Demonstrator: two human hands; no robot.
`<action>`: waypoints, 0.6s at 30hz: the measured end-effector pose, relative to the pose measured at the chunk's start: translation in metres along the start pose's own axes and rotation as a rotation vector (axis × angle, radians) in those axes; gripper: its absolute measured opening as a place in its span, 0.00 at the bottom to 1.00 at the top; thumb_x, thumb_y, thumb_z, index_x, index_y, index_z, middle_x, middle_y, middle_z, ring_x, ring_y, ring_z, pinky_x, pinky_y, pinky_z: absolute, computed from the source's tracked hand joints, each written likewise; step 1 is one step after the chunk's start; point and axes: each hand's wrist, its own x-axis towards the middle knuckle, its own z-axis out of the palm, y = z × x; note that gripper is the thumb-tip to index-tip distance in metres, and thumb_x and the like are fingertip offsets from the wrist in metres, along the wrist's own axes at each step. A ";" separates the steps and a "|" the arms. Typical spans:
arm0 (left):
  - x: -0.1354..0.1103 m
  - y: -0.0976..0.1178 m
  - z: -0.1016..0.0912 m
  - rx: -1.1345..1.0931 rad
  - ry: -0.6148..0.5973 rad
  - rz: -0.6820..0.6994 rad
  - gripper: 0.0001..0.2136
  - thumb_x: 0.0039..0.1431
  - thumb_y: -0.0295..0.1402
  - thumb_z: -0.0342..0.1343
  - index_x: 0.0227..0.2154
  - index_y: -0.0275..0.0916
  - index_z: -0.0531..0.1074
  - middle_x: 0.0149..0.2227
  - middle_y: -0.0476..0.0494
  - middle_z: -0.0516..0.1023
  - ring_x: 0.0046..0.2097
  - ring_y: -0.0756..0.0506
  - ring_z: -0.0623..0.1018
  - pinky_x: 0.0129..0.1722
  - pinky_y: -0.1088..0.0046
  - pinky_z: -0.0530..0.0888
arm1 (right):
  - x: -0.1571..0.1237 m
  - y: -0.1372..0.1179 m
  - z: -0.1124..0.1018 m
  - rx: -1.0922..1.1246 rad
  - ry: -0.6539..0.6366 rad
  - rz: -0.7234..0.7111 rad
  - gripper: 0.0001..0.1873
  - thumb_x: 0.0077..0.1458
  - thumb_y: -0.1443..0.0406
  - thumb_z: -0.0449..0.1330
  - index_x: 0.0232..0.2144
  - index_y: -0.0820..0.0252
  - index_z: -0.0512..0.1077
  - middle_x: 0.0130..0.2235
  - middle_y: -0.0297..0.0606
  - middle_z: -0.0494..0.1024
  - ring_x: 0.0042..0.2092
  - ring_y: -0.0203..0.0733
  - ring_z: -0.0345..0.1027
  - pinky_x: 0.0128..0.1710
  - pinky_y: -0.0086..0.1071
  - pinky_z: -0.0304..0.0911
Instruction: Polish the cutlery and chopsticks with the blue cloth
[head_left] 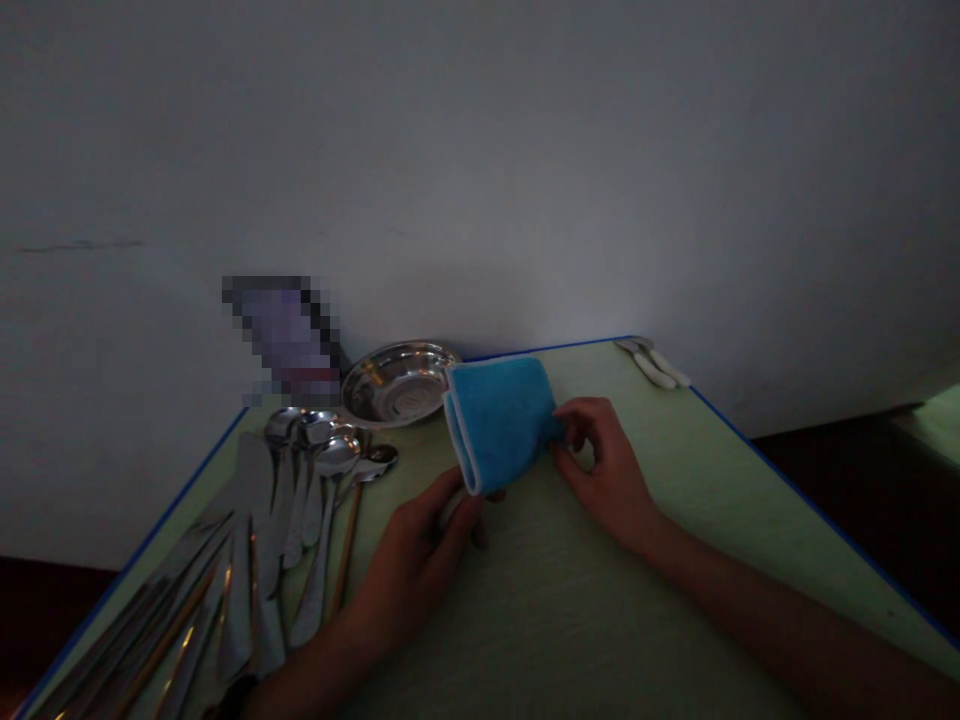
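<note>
A folded blue cloth (501, 415) with a pale edging is held up over the table between both hands. My right hand (609, 480) pinches the cloth's right end between thumb and fingers. Below the cloth's lower left corner, my left hand (427, 540) is closed, with its fingers curled. A pale, handle-like piece (452, 512) shows between the left thumb and fingers; the cloth and fingers hide the rest, so its kind is unclear.
Left of my hands lie several metal spoons (339, 455) and several knives (236, 600). A shiny steel bowl (397, 420) stands by the wall beside a pixelated object (289, 335). White-handled knives (652, 368) lie at the far right corner of the green, blue-edged table (720, 480).
</note>
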 end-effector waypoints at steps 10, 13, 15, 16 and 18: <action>-0.001 -0.008 0.004 0.124 -0.207 0.144 0.10 0.61 0.33 0.44 0.40 0.41 0.69 0.30 0.48 0.72 0.31 0.49 0.71 0.34 0.75 0.67 | -0.007 -0.005 0.002 -0.098 -0.265 -0.076 0.28 0.40 0.75 0.58 0.46 0.56 0.59 0.45 0.41 0.63 0.46 0.43 0.59 0.46 0.39 0.59; -0.001 -0.010 0.004 0.116 -0.206 0.112 0.13 0.62 0.33 0.43 0.47 0.42 0.65 0.32 0.49 0.72 0.30 0.50 0.71 0.34 0.74 0.68 | -0.002 0.001 0.001 0.110 -0.174 0.068 0.19 0.41 0.75 0.56 0.38 0.57 0.65 0.38 0.36 0.68 0.41 0.41 0.62 0.44 0.39 0.60; 0.000 -0.011 0.003 0.069 -0.167 0.068 0.16 0.62 0.34 0.42 0.52 0.43 0.59 0.34 0.49 0.72 0.30 0.51 0.71 0.34 0.74 0.69 | 0.004 0.007 0.001 0.375 0.007 0.287 0.12 0.43 0.72 0.57 0.34 0.57 0.67 0.35 0.34 0.70 0.39 0.41 0.64 0.43 0.40 0.61; 0.000 -0.011 0.002 0.037 -0.146 0.051 0.17 0.63 0.34 0.41 0.54 0.44 0.56 0.36 0.49 0.72 0.30 0.51 0.71 0.34 0.74 0.69 | 0.008 0.009 0.001 0.515 0.102 0.408 0.09 0.45 0.70 0.56 0.33 0.57 0.67 0.34 0.34 0.72 0.38 0.41 0.66 0.42 0.40 0.63; 0.001 -0.011 0.002 -0.032 -0.116 0.018 0.18 0.63 0.35 0.40 0.56 0.46 0.54 0.38 0.49 0.71 0.30 0.51 0.71 0.33 0.75 0.69 | 0.016 0.014 0.000 0.742 0.222 0.593 0.07 0.50 0.69 0.51 0.34 0.56 0.66 0.35 0.34 0.74 0.37 0.41 0.69 0.40 0.42 0.65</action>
